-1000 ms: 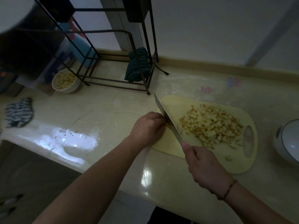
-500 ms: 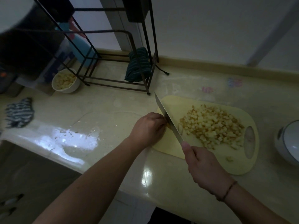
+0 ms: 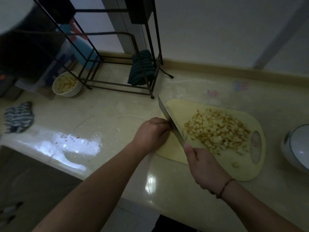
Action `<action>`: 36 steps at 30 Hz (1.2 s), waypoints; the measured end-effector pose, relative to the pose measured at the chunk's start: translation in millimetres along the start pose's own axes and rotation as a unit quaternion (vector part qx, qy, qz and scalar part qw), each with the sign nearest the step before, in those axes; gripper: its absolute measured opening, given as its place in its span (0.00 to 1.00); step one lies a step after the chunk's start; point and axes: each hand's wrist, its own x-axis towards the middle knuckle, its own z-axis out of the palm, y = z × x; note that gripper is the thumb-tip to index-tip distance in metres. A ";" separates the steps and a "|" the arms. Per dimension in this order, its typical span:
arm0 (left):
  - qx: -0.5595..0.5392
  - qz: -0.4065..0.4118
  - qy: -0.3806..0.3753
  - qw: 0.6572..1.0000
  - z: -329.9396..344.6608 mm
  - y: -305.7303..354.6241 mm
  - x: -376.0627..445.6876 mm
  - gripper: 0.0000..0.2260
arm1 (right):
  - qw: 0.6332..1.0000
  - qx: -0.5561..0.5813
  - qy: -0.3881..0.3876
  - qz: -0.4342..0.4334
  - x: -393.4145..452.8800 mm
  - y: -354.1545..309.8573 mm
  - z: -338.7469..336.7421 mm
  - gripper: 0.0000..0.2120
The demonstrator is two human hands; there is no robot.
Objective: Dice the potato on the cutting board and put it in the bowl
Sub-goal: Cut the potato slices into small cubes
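Little has moved since the earlier frames: knife (image 3: pixel 170 120) sits a touch lower against the left knuckles, and the dice pile, board and both hands keep their places. Landmark is the board (image 3: pixel 192 108). Left hand (image 3: pixel 151 133) rests curled over the board's left edge, fingers bunched right against the blade; whatever potato remains is hidden under them, so I cannot tell how much is left, but the hand reads as holding a small piece down. Right hand (image 3: pixel 203 164), at the board's near edge, grips the knife handle, blade slanting up and away across the board's left part, tip past its far-left corner. Dice pile (image 3: pixel 216 131) covers the board's middle-right, one stray cube (image 3: pixel 235 164) near its front-right. White bowl (image 3: pixel 296 148) sits just right of the board, partly cut off by the frame. Another bowl (image 3: pixel 66 84), already holding cubes, stands well to the board's far left by the rack (image 3: pixel 117 47). Step in hand looks like dicing the last bit, nearly done. Next move probably calls for short cuts with fingertips tucked back, then scooping the pile into the bowl.
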 end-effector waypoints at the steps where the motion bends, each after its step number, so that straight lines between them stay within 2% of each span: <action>1: 0.001 0.001 0.000 1.000 -0.3 0.1 0.0 0.14 | 1.000 0.004 -0.005 0.006 2.3 -0.1 0.8 0.27; 5: 0.000 -0.008 0.011 1.000 0.5 2.1 0.4 0.13 | 0.999 0.026 -0.013 0.014 5.5 3.7 2.4 0.27; 9: -0.001 -0.037 0.021 0.999 4.8 2.1 -0.4 0.07 | 1.000 0.018 -0.019 0.014 2.9 8.8 -2.4 0.27; 13: 0.009 -0.048 0.033 0.998 8.5 3.2 -1.7 0.06 | 0.999 0.017 -0.028 0.011 -2.1 13.1 -2.8 0.26; 18: 0.022 -0.046 0.060 0.997 10.5 3.0 4.5 0.06 | 0.993 0.098 -0.045 0.042 -5.7 15.0 -4.8 0.27; 24: 0.015 -0.060 0.067 0.996 10.8 5.9 20.9 0.06 | 0.984 0.166 -0.028 0.058 -0.2 20.7 -2.0 0.27; 26: 0.018 -0.059 0.057 0.996 6.7 7.1 16.0 0.06 | 0.993 0.118 -0.013 0.023 -1.2 23.1 -1.6 0.29; 28: 0.018 -0.070 0.079 0.994 -0.9 8.1 3.5 0.07 | 0.999 0.043 0.011 -0.023 -7.7 25.4 -4.3 0.29; 31: 0.007 -0.116 0.232 0.966 -16.6 10.1 -20.0 0.07 | 0.994 -0.067 0.038 -0.078 -20.0 30.0 -8.2 0.26; 33: 0.011 -0.112 0.318 0.942 -29.6 16.7 -28.8 0.06 | 0.979 -0.174 0.048 -0.090 -24.8 33.0 -10.5 0.25; 35: 0.017 -0.043 0.310 0.950 -42.1 23.2 -29.0 0.06 | 0.943 -0.303 0.077 -0.118 -26.9 36.6 -11.0 0.29; 36: 0.018 -0.003 0.259 0.966 -48.6 25.7 -26.8 0.07 | 0.928 -0.348 0.061 -0.123 -28.4 36.8 -11.4 0.32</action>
